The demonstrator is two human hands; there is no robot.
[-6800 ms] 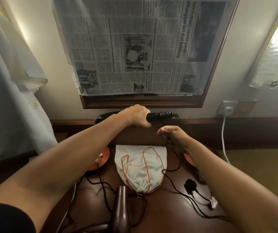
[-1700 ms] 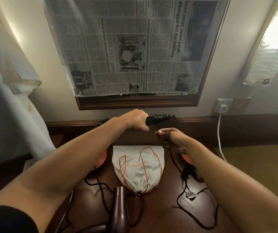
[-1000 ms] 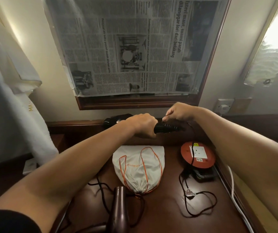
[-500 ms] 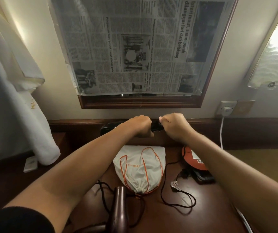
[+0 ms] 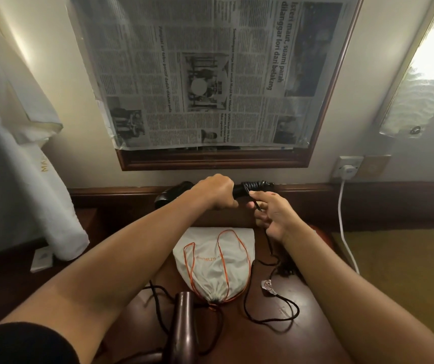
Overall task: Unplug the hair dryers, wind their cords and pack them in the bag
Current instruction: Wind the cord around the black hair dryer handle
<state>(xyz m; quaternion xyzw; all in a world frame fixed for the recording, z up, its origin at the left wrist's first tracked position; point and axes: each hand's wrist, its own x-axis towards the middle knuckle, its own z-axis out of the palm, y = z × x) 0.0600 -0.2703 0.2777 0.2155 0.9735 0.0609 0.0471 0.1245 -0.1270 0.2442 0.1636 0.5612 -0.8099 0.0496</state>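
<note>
The person's left hand (image 5: 217, 191) is wrapping its fingers around the handle of a black plastic hair dryer (image 5: 173, 194), holding it level above the far edge of the dark wooden bench (image 5: 313, 334). The grip is a closed fist on the handle. Several turns of thin black cord (image 5: 256, 185) are already sitting on the handle end, just beyond that fist. The right hand (image 5: 272, 215) is pinching the same cord just below the coil, its other fingers loosely spread, and the free length is hanging down to the bench and looping there past a small white tag (image 5: 267, 285).

Judging by that slack, the winding of dryer 1 is well under way but not finished; the loose loop and the plug end are waiting to be taken up. A second, maroon hair dryer (image 5: 184, 327) is lying on the near part of the bench with its own cord unwound around it. The white drawstring bag with orange cords (image 5: 214, 261) is lying flat in the middle of the bench, drawn shut and apparently empty, so both dryers are yet to be packed.
</note>
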